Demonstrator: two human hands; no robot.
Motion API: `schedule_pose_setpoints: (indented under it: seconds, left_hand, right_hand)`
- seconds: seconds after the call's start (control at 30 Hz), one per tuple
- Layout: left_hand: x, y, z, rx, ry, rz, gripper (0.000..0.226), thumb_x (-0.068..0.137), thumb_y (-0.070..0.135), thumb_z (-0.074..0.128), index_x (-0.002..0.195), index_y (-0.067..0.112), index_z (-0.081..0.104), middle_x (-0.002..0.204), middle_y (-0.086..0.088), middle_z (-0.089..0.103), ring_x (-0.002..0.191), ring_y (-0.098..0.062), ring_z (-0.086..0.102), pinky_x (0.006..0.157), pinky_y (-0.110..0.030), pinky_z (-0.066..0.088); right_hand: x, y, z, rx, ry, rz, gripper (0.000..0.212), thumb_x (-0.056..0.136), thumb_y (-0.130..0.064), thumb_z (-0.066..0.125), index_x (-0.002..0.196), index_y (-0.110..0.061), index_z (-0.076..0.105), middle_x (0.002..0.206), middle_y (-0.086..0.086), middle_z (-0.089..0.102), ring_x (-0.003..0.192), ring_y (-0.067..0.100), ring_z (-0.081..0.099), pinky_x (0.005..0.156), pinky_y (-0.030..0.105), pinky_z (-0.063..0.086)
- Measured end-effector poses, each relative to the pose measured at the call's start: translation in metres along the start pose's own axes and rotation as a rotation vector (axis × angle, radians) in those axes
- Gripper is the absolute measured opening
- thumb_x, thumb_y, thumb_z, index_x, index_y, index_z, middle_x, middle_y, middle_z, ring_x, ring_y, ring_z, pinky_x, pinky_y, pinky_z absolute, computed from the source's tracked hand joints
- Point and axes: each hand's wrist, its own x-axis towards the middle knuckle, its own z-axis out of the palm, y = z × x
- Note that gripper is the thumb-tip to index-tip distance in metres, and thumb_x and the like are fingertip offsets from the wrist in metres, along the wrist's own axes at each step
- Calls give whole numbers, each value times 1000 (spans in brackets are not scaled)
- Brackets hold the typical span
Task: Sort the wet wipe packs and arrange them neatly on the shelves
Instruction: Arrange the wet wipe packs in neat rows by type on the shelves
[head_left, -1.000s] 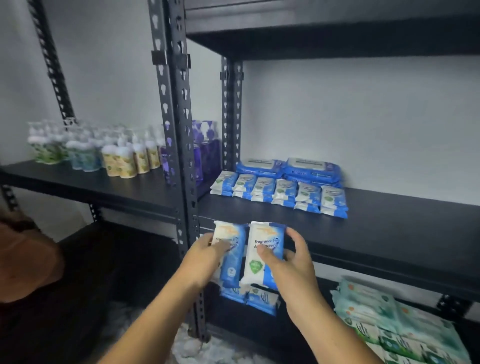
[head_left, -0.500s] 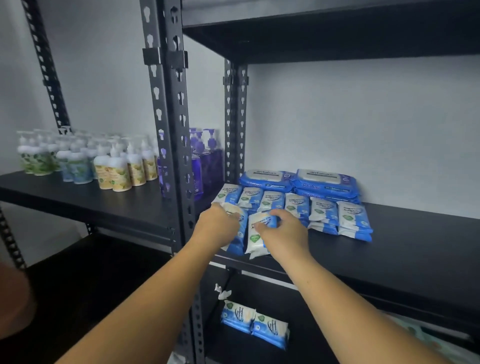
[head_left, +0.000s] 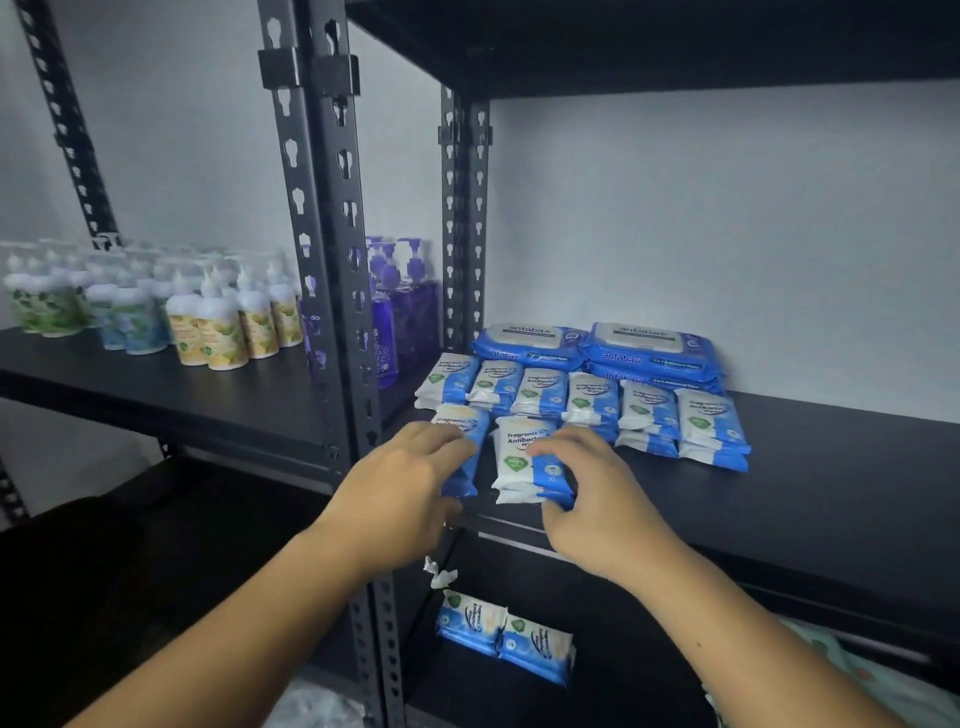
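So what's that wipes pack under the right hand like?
The wipe pack is small, soft-looking plastic, white with a blue side and a green badge, printed Antibacterial. It lies flat on the black shelf near the front edge, seemingly atop another pack. Fingers of the right hand curl over its right side.

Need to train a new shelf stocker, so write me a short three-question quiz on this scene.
1. True or false: the left hand holds a purple pump bottle.
2. What lies behind the row of small antibacterial wipe packs? A. large antabax packs B. cardboard boxes C. towels
3. Fill in: the right hand grips a stack of small packs near the shelf's ____ edge.
Key: 1 false, it holds one small wipe pack; 2 A; 3 front.
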Motion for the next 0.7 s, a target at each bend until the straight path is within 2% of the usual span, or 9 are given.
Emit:
schedule_pose_setpoints:
  seconds: [0.1,0.2,0.3,0.37,0.43,0.53,0.6,0.7]
  left_hand:
    - [7,3,9,107,72,-19,50,70,20,80,118,19,64,116,5,66,104,-24,62,89,-38,53]
    - [8,-3,14,214,134,-84,46,60,15,78,103,20,63,93,8,68,88,-21,65,98,-37,36]
    - [11,-12,13,287,179,-101,52,52,5,75,101,15,60,76,5,66,73,-20,66,105,-36,27]
    - [16,-19,11,358,140,-88,50,55,6,74,102,13,59,70,4,64,65,-19,64,115,-37,20]
    - [20,-26,9,430,81,-73,46,64,10,71,107,15,55,67,6,61,61,-17,62,125,-39,5]
    - [23,-32,3,497,18,-52,49,73,13,67,120,15,52,76,7,65,66,-16,67,123,-38,-16]
    - [23,-32,-1,502,11,-42,53,69,4,51,122,13,53,82,4,66,68,-19,68,122,-37,-19]
    - [22,-29,-5,496,26,-13,56,62,3,34,113,13,55,70,6,60,59,-20,63,122,-38,-19]
  right_hand:
    - [9,-2,15,0,96,-15,47,85,-6,69,124,-33,63,121,-21,43,111,4,49,96,14,40]
    - [22,-8,26,-14,88,-25,46,87,-10,70,128,-29,64,124,-17,43,115,7,49,102,25,43]
    - [33,-16,35,-29,83,-55,46,87,-14,71,131,-27,63,121,-15,42,105,7,51,96,23,46]
    - [40,-18,40,-30,77,-67,47,88,-16,72,132,-26,62,118,-14,42,100,7,51,92,20,44]
    - [46,-17,45,-20,96,-66,47,87,-16,73,131,-25,63,117,-14,42,101,7,51,92,19,43]
    - [51,-13,50,47,166,-47,46,83,-14,77,126,-26,68,116,-15,44,101,3,51,94,18,46]
    - [52,-11,52,80,171,-50,45,81,-17,79,124,-27,69,117,-14,42,97,2,51,92,16,46]
    - [53,-7,53,112,175,-61,43,82,-20,78,123,-27,71,116,-13,40,88,5,55,88,19,50]
